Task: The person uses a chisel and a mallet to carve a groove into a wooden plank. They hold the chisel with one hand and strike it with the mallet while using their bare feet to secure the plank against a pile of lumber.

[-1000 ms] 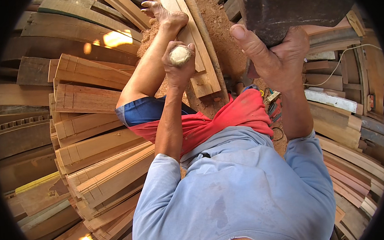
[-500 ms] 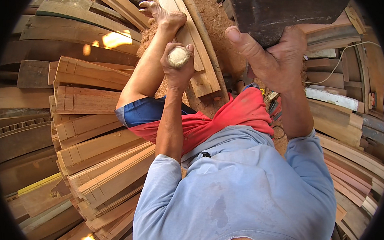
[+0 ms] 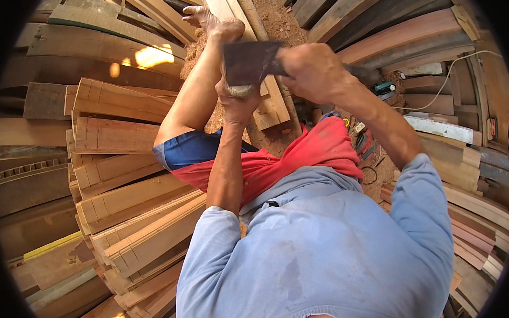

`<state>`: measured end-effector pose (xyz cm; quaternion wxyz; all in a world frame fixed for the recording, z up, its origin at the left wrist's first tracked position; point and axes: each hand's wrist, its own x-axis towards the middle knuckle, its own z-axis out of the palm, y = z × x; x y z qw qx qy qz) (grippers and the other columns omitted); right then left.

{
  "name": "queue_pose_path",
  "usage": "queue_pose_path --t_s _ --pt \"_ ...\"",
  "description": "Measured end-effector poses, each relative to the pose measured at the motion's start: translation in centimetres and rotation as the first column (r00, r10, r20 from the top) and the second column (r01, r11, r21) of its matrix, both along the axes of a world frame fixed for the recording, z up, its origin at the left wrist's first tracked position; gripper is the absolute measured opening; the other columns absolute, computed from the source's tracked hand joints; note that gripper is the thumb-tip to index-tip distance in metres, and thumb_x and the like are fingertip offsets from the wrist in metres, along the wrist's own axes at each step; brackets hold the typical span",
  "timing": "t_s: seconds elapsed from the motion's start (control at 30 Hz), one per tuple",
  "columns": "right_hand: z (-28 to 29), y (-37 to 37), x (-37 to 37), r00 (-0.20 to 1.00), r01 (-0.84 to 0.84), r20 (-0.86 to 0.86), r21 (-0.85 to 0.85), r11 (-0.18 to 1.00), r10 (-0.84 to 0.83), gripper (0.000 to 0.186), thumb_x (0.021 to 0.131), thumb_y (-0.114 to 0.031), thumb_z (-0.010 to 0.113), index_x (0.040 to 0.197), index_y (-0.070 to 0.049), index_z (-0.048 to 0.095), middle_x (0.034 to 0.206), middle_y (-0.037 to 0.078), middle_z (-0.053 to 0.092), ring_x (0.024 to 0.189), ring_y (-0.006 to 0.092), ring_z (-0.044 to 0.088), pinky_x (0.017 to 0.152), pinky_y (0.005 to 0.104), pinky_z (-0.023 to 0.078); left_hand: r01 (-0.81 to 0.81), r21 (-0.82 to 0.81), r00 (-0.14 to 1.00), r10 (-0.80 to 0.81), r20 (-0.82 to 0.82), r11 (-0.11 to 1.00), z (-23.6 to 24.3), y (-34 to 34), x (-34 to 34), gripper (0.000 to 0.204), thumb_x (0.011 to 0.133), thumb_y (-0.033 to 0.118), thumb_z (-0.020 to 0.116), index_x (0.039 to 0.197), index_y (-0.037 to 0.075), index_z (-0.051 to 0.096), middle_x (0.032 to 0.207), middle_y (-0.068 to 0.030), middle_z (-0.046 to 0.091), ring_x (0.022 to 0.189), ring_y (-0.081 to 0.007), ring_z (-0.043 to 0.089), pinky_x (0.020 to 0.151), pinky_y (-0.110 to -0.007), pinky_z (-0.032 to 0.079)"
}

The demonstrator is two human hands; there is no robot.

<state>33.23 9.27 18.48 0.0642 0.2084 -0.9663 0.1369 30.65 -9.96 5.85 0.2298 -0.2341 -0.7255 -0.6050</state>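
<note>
My left hand (image 3: 239, 107) is closed upright round the handle of a chisel (image 3: 240, 92); only its pale, battered round end shows, the blade hidden below. My right hand (image 3: 316, 71) grips a dark mallet (image 3: 251, 63) with a flat, squarish head. That head lies over the top of the chisel handle; whether they touch I cannot tell. The mallet's dark handle runs out behind my right wrist. Beneath my left hand is a light wooden board (image 3: 273, 111), with my bare foot (image 3: 219, 25) beside its far part.
Several pencil-marked boards (image 3: 117, 134) are stacked at my left. Darker planks (image 3: 353, 10) lie at the far right. A green power tool (image 3: 384, 88) and a pale cord (image 3: 452, 71) are on the right. Sawdust (image 3: 273, 13) covers the ground around the board.
My right hand has brought the mallet down and leftward, from raised near the upper right to over the chisel handle. The left hand has stayed nearly in place.
</note>
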Motion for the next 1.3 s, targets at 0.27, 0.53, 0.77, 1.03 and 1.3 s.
queue_pose_path --t_s 0.27,0.53,0.77,1.03,1.3 --pt "7.8 -1.5 -4.7 0.92 -0.247 -0.391 -0.634 0.733 -0.028 0.032 0.085 -0.013 0.073 0.112 0.001 0.063 0.088 0.015 0.071 0.078 0.0246 0.069 0.072 0.038 0.056 -0.093 -0.059 0.972 0.104 0.211 0.994 -0.3 -0.1 -1.2 0.021 0.088 0.011 0.08 0.091 0.0 0.062 0.078 -0.004 0.061 0.073 -0.0095 0.058 0.067 -0.027 0.05" --pt "-2.4 0.5 -4.2 1.0 -0.014 -0.003 0.091 0.996 0.014 0.034 0.085 -0.022 0.076 0.112 -0.004 0.067 0.075 0.019 0.069 0.072 0.0361 0.071 0.07 0.0431 0.057 -0.022 0.076 0.968 0.002 0.25 0.997 0.6 1.1 -2.0 0.017 0.087 0.009 0.078 0.091 0.001 0.064 0.083 -0.004 0.067 0.077 -0.0088 0.06 0.071 -0.027 0.051" --pt "4.6 0.4 -4.2 0.984 -0.043 -0.172 -0.439 0.898 -0.038 0.031 0.084 -0.015 0.074 0.109 0.001 0.063 0.086 0.019 0.069 0.082 0.0338 0.069 0.077 0.043 0.056 -0.041 -0.082 0.966 0.06 0.251 0.996 -0.3 0.9 -2.5 0.017 0.088 0.01 0.079 0.089 0.002 0.063 0.08 -0.0029 0.066 0.075 -0.0083 0.059 0.07 -0.027 0.051" --pt "3.0 0.5 -4.4 0.979 0.082 -0.164 -0.232 0.969 -0.122 0.033 0.085 -0.018 0.074 0.11 -0.001 0.063 0.077 0.022 0.067 0.078 0.0419 0.069 0.073 0.0467 0.056 -0.001 -0.088 0.965 0.025 0.262 0.996 -1.0 0.8 -2.5 0.017 0.089 0.01 0.078 0.094 0.002 0.065 0.086 -0.0046 0.07 0.077 -0.0105 0.063 0.071 -0.028 0.052" --pt "0.2 0.4 -1.1 0.995 0.071 0.086 -0.366 0.928 -0.042 0.045 0.083 -0.02 0.075 0.121 0.001 0.062 0.081 0.02 0.066 0.076 0.0386 0.067 0.071 0.0447 0.054 0.109 -0.178 0.921 -0.032 0.389 0.978 -0.1 -2.1 -1.6 0.018 0.089 0.012 0.078 0.095 0.002 0.065 0.081 -0.004 0.068 0.074 -0.0114 0.063 0.069 -0.028 0.052"
